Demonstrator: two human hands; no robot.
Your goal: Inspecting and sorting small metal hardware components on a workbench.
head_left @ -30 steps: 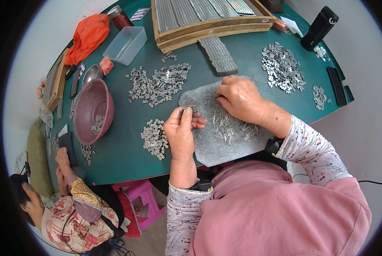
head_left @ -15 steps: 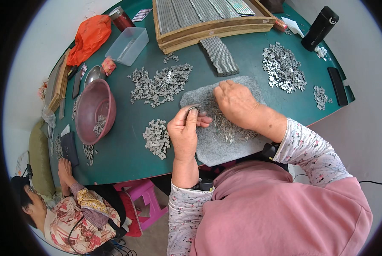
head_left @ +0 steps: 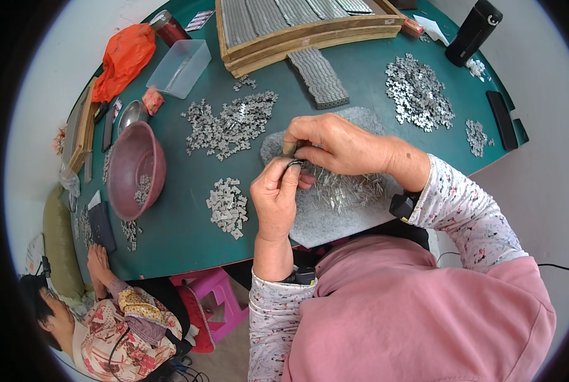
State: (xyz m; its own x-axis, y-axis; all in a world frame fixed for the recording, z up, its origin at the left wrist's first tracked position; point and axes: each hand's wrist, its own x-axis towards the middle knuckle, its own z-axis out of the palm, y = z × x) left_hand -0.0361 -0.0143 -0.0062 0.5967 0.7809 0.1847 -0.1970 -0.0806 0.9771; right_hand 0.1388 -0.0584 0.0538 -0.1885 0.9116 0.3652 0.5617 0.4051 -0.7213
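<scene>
My left hand (head_left: 274, 200) is closed, pinching a small dark metal piece (head_left: 295, 163) between thumb and fingers. Against it comes my right hand (head_left: 340, 148), thumb and forefinger pressed together; whatever sits in that pinch is too small to make out. Both hands are over a grey felt mat (head_left: 310, 230). On the mat, below my right hand, lies a loose heap of thin metal pins (head_left: 348, 192). Small flat metal plates (head_left: 227, 209) are piled left of my left hand, and a larger spread of silvery link pieces (head_left: 230, 124) lies farther back.
A wooden tray (head_left: 316, 35) of metal strips stands at the back, with a linked metal strip (head_left: 320, 79) before it. More pieces (head_left: 418, 94) and a black bottle (head_left: 474, 33) are right. Left are a clear box (head_left: 179, 70), a pink bowl (head_left: 120, 172) and a co-worker's hand (head_left: 97, 258).
My right hand has risen from the pins and moved left to meet the piece in my left hand. The view has shifted slightly.
</scene>
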